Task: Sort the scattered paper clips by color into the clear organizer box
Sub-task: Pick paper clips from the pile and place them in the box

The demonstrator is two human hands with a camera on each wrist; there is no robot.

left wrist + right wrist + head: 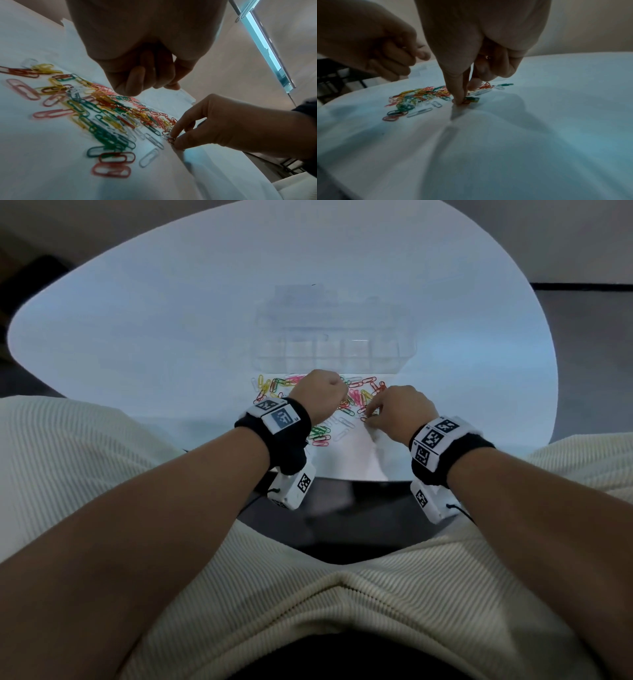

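Several paper clips (356, 398) in red, pink, yellow, green and white lie scattered on the white table (171, 337), in front of the clear organizer box (329, 344). My right hand (368, 417) is at the pile's right edge. Its thumb and forefinger pinch a red paper clip (171, 140) against the table; the right wrist view shows the same clip (464, 102) under the forefinger. My left hand (325, 392) hovers over the middle of the pile (109, 108) with fingers curled into a fist (145, 86). I see nothing held in it.
The table's near edge (342, 479) runs just below my wrists, with a dark gap (342, 508) between it and my cream-coloured lap. Bare table surface spreads left and right of the pile. A corner of the clear box (184, 94) shows beyond my left fingers.
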